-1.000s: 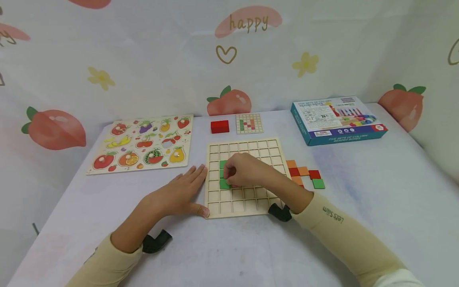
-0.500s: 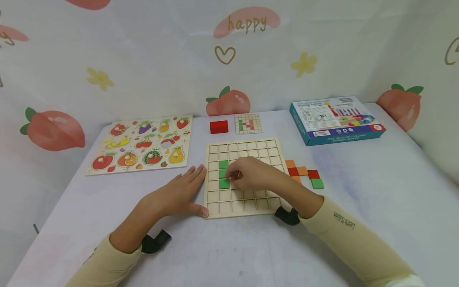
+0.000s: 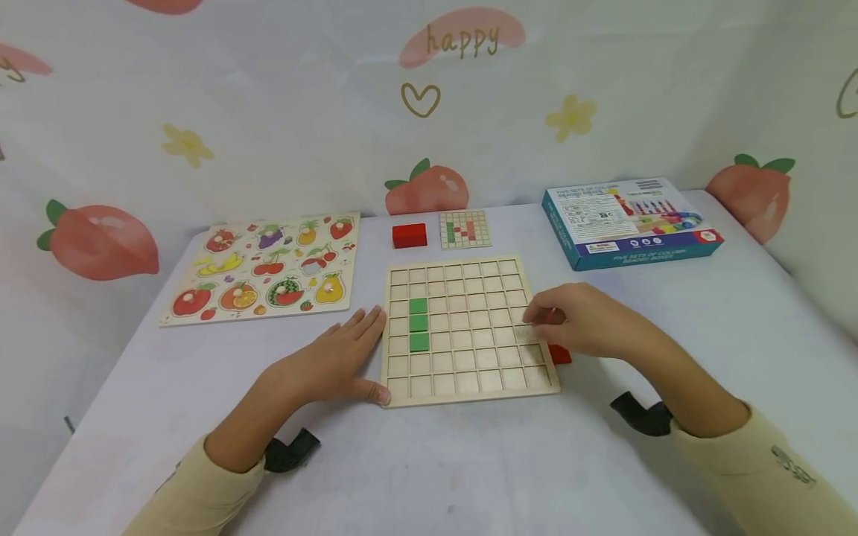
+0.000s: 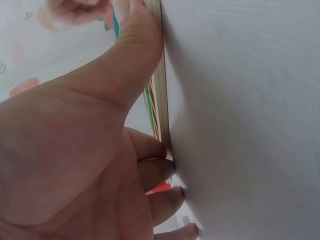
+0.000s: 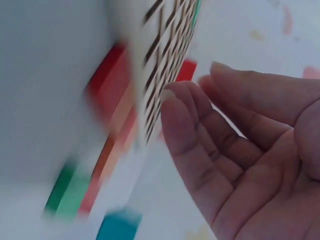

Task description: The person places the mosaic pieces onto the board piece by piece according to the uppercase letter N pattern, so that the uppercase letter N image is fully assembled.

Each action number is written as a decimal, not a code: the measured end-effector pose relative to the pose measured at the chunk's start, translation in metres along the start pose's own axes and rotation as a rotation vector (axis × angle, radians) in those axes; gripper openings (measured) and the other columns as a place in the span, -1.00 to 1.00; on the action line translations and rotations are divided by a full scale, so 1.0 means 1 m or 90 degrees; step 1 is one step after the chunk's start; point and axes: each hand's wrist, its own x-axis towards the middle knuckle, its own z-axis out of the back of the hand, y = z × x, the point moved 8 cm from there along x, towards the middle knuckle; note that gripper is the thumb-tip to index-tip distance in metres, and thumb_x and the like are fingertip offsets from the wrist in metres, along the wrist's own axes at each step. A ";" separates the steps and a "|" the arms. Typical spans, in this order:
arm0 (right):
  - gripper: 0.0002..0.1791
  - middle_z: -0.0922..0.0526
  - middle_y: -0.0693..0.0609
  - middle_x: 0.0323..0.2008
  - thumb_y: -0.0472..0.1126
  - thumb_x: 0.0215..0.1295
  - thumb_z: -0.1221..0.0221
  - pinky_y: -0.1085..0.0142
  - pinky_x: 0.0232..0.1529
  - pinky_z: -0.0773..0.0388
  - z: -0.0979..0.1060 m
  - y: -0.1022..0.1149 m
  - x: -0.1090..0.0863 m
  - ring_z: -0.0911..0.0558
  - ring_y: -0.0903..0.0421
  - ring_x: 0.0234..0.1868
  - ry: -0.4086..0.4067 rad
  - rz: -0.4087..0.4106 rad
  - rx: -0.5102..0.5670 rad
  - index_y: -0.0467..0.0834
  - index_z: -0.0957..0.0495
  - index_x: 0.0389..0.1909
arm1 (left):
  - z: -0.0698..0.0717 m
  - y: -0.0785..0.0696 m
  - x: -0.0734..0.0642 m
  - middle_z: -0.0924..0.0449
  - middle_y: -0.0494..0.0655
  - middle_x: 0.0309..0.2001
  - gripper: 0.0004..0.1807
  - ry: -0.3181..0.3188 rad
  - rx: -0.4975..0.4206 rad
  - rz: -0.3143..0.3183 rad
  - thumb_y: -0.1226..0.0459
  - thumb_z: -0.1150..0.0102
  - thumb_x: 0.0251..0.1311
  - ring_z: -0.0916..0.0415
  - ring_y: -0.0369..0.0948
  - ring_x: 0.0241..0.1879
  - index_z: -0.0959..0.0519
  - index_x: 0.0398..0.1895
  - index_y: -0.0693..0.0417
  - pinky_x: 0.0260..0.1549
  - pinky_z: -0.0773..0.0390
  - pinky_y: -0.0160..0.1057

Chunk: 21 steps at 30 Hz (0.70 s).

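Observation:
A pale wooden grid board (image 3: pixel 477 381) lies in the middle of the table in the head view. Three green square tiles (image 3: pixel 418 323) fill a short column of cells near its left side. My left hand (image 3: pixel 328 366) rests along the board's left edge, fingers straight, thumb at the front corner. My right hand (image 3: pixel 586 321) hovers at the right edge, fingers loosely bent with nothing between them. Beneath it a red tile (image 3: pixel 560 354) peeks out, the other loose tiles being hidden there. The right wrist view shows a green tile (image 5: pixel 72 192) among red and orange ones, blurred.
Behind the board are a red block (image 3: pixel 410 236) and a small pattern card (image 3: pixel 465 230) with coloured squares. A fruit peg puzzle (image 3: pixel 261 272) lies at the back left. At the back right sits a blue toy box (image 3: pixel 630 223). A printed cloth hangs behind.
My right hand has moved from the green tiles across the board to its right edge, uncovering the cells and now covering the loose tiles. The left hand has stayed still.

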 end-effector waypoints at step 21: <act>-0.67 -0.52 0.00 -0.51 -0.02 0.10 -0.46 0.21 -0.38 -0.56 0.014 -0.081 -0.021 -0.49 0.04 -0.36 0.075 -0.174 -0.131 -0.20 -0.62 -0.43 | -0.001 0.001 0.000 0.17 0.17 0.59 0.31 -0.001 -0.003 0.004 -0.25 -0.37 0.02 0.27 0.15 0.55 0.11 0.59 0.29 0.42 0.04 0.23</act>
